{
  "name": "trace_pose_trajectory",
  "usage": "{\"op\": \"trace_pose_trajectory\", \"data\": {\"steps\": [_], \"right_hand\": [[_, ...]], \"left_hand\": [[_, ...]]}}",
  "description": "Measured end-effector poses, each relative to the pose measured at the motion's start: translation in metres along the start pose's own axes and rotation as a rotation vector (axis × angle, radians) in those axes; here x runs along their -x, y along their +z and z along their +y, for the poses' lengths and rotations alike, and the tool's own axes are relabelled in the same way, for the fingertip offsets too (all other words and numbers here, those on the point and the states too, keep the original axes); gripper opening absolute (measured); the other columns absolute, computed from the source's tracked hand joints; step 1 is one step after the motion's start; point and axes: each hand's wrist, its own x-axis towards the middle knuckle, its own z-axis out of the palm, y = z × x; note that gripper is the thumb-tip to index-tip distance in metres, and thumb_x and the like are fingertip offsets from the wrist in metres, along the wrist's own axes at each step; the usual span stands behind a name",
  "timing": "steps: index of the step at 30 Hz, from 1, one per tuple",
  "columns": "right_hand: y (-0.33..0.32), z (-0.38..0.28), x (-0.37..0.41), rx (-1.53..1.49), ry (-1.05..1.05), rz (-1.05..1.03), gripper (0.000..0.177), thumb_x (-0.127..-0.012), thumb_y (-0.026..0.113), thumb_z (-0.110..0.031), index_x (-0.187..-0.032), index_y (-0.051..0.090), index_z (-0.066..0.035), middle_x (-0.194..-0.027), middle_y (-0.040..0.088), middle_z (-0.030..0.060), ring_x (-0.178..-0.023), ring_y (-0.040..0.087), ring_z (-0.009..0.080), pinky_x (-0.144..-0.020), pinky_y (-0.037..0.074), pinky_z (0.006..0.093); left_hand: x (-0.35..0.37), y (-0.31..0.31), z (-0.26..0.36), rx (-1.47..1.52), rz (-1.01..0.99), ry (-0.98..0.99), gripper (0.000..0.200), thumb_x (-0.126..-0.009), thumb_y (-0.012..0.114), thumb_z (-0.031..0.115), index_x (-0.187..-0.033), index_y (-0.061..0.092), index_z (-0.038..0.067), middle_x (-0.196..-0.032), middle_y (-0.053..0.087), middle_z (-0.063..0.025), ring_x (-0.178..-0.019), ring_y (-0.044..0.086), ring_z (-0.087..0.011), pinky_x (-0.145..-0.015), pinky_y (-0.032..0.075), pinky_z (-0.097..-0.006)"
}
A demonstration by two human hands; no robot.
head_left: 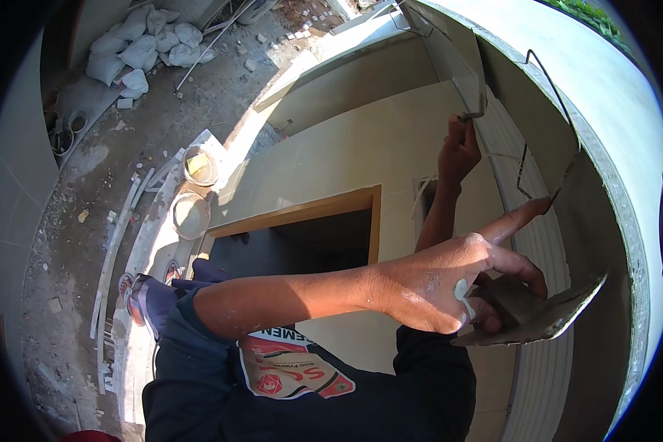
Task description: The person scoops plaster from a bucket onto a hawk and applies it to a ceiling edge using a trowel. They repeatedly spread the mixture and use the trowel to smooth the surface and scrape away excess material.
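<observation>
My left hand [449, 283] reaches across the middle with its back toward me and a white smear of plaster near the thumb. Its fingers are closed on a flat, grey-crusted trowel [527, 331]; the grip partly hides its handle. One finger stretches out and meets the lower end of a bent metal rod [567, 110] by the wall. Farther up, my right hand [460, 151] is closed around the hooked end of another bent metal rod [482, 81]. My left arm covers part of the right forearm.
Two buckets [191, 215] stand on a pale plank platform [144, 258] beside my feet. White sacks [140, 51] are piled on the rubble-strewn ground [81, 214]. A wood-framed opening [302, 214] lies below my arms. A ledge edge [604, 169] curves along the right.
</observation>
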Motion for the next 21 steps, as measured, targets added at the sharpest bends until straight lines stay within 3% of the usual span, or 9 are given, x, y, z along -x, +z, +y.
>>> {"op": "trace_pose_trajectory", "data": {"steps": [1, 7, 10, 11, 13, 16, 18, 19, 21], "right_hand": [[-0.002, -0.001, -0.001, 0.002, 0.072, 0.005, 0.023, -0.09, 0.064, -0.019, -0.1, 0.065, 0.002, -0.076, 0.066, 0.0089, -0.065, 0.059, 0.0138, -0.06, 0.047, 0.0296], [-0.067, -0.049, 0.051, -0.309, 0.173, 0.155, 0.024, -0.089, 0.065, -0.023, -0.1, 0.067, -0.001, -0.065, 0.057, 0.0037, -0.059, 0.052, 0.0115, -0.057, 0.045, 0.0276], [-0.083, -0.052, 0.076, -0.267, 0.167, 0.098, 0.023, -0.089, 0.064, -0.021, -0.102, 0.066, -0.001, -0.067, 0.059, 0.0046, -0.059, 0.053, 0.0121, -0.057, 0.045, 0.0279], [-0.085, -0.047, 0.085, -0.241, 0.163, 0.069, 0.023, -0.089, 0.064, -0.02, -0.102, 0.066, -0.001, -0.068, 0.059, 0.0048, -0.06, 0.053, 0.0122, -0.057, 0.045, 0.0279], [-0.085, -0.033, 0.105, -0.183, 0.157, -0.012, 0.023, -0.089, 0.064, -0.018, -0.103, 0.066, -0.001, -0.069, 0.06, 0.0054, -0.06, 0.054, 0.0126, -0.057, 0.045, 0.0281], [-0.082, -0.007, 0.143, -0.109, 0.149, -0.135, 0.022, -0.089, 0.063, -0.016, -0.105, 0.066, -0.001, -0.071, 0.061, 0.0062, -0.061, 0.054, 0.0131, -0.057, 0.045, 0.0284], [-0.08, 0.009, 0.169, -0.082, 0.154, -0.213, 0.022, -0.089, 0.062, -0.015, -0.106, 0.066, -0.001, -0.072, 0.061, 0.0067, -0.062, 0.055, 0.0134, -0.058, 0.045, 0.0285], [-0.08, 0.016, 0.182, -0.138, 0.209, -0.248, 0.022, -0.089, 0.062, -0.014, -0.107, 0.066, -0.001, -0.073, 0.062, 0.007, -0.062, 0.055, 0.0136, -0.058, 0.045, 0.0286], [-0.083, 0.03, 0.205, -0.384, 0.399, -0.296, 0.023, -0.089, 0.062, -0.013, -0.108, 0.066, -0.001, -0.074, 0.063, 0.0075, -0.062, 0.055, 0.0139, -0.058, 0.045, 0.0288]], "left_hand": [[0.0, 0.0, 0.002, -0.075, -0.016, 0.021, 0.087, -0.066, 0.052, -0.022, -0.134, 0.035, 0.029, -0.156, -0.01, -0.02, -0.132, 0.041, -0.031, -0.084, 0.055, -0.0364], [-0.002, 0.002, -0.009, 0.07, 0.114, -0.078, 0.097, -0.065, 0.05, -0.023, -0.141, 0.029, 0.034, -0.157, -0.01, -0.0182, -0.133, 0.04, -0.0311, -0.081, 0.055, -0.0363], [-0.001, -0.002, -0.007, -0.625, -0.017, 0.196, 0.11, -0.066, 0.048, -0.022, -0.149, 0.013, 0.041, -0.157, -0.01, -0.0164, -0.132, 0.041, -0.0306, -0.081, 0.055, -0.0352], [-0.001, 0.0, -0.003, -0.386, 0.045, 0.084, 0.077, -0.069, 0.054, -0.014, -0.135, 0.036, 0.02, -0.157, -0.004, -0.0153, -0.138, 0.03, -0.0289, -0.087, 0.052, -0.0327], [0.001, 0.003, 0.004, -0.143, 0.097, -0.03, 0.051, -0.072, 0.06, -0.007, -0.122, 0.059, 0.0, -0.158, 0.002, -0.0143, -0.143, 0.018, -0.0273, -0.093, 0.049, -0.0302], [0.008, 0.001, 0.015, 0.055, 0.121, -0.057, 0.051, -0.072, 0.059, -0.006, -0.123, 0.059, 0.001, -0.157, 0.002, -0.0132, -0.141, 0.024, -0.0267, -0.096, 0.048, -0.0321], [0.016, 0.0, 0.024, -0.174, 0.315, -0.243, 0.054, -0.072, 0.063, 0.004, -0.125, 0.056, -0.002, -0.156, 0.004, -0.0117, -0.135, 0.036, -0.0233, -0.097, 0.047, -0.0336], [0.022, -0.002, 0.03, -0.166, 0.378, -0.242, 0.059, -0.071, 0.063, 0.001, -0.128, 0.053, -0.005, -0.153, 0.009, -0.0099, -0.129, 0.043, -0.0203, -0.101, 0.044, -0.0342], [0.035, -0.011, 0.025, -0.359, 0.482, -0.11, 0.059, -0.068, 0.046, -0.021, -0.123, 0.054, -0.003, -0.143, 0.019, -0.0098, -0.124, 0.049, -0.0242, -0.088, 0.055, -0.0298]]}}
